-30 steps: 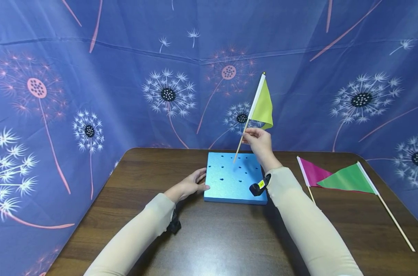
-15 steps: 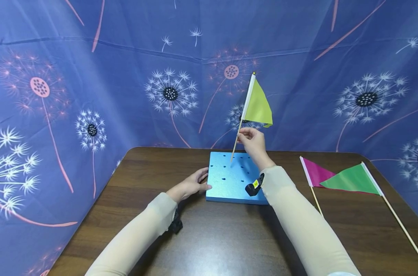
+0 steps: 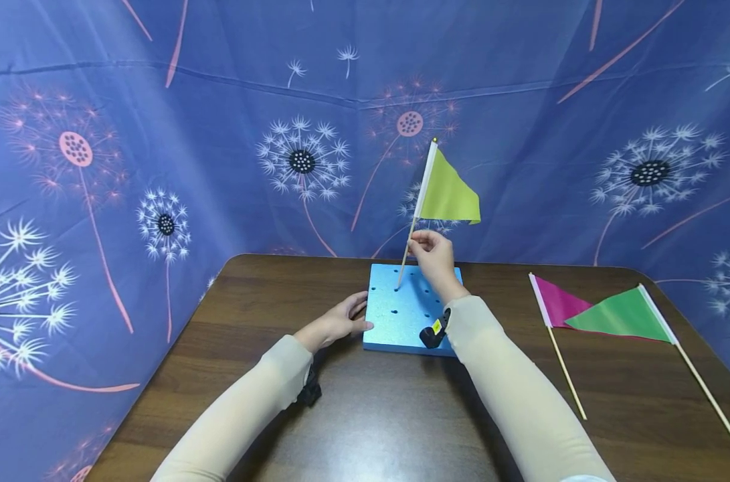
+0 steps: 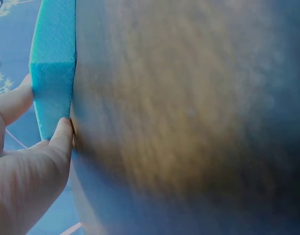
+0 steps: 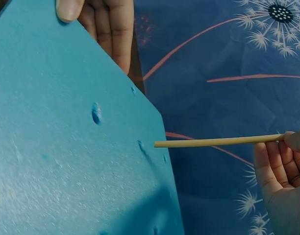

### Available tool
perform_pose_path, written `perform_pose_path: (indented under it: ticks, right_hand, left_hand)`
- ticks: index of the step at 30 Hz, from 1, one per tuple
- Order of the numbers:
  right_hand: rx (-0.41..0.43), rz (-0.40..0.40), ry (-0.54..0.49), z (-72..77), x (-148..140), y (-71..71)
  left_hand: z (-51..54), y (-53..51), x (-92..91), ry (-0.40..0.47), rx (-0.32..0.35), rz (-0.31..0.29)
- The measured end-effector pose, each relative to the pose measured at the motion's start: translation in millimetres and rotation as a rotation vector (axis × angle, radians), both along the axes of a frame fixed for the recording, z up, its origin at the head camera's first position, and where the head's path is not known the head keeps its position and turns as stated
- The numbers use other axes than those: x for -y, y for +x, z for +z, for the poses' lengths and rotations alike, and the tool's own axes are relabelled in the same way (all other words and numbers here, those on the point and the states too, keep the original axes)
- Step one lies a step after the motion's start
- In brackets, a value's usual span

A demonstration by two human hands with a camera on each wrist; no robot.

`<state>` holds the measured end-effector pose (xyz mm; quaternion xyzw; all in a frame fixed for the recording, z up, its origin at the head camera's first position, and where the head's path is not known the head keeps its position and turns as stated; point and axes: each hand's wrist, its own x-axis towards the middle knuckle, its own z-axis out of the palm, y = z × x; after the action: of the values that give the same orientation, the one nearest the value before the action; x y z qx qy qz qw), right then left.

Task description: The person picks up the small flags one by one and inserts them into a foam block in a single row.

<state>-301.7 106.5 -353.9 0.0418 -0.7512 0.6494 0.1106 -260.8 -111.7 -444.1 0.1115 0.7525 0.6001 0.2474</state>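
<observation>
A blue cloth point(image 3: 232, 100) printed with dandelions is hung behind a brown table point(image 3: 268, 288). Two pale sleeves point(image 3: 521, 381) are reached over it from 5 and 7 o'clock. Between them a blue board point(image 3: 408, 328) is laid flat, pierced with small holes.

Taken from the board in the head view, a green flag point(image 3: 632, 314) and a pink flag point(image 3: 554, 301) are laid on the table at 3 o'clock, the green cloth overlapping the pink, both sticks pointed towards 5 o'clock. A yellow flag point(image 3: 445, 194) is held above the board, its top tilted between 12 and 1 o'clock. Its stick point(image 5: 218, 142) is brought at its bare end just beside a hole point(image 5: 141, 146) at the board's 11 o'clock.

The stick is pinched between thumb and fingers of the right hand point(image 3: 433, 254), closed to its thickness. The board's 9 o'clock edge is gripped by the left hand point(image 3: 337, 323), thumb on top, fingers parted by the board's thickness.

A black camera point(image 3: 429, 337) is worn on the right wrist, marked with a yellow label point(image 3: 437, 327); its print is too small to be read.
</observation>
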Motion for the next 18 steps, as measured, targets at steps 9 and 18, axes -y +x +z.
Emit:
perform_pose_path:
  ticks: [9,18]
  right_hand:
    - [0.005,-0.001,0.044,-25.1,3,-15.8]
    - [-0.047,-0.005,0.068,-32.7,6,-20.0]
  left_hand:
    - [1.5,0.8,0.4,0.011,-0.003,-0.006]
    - [0.4,0.7,1.1,0.009,-0.008,-0.013]
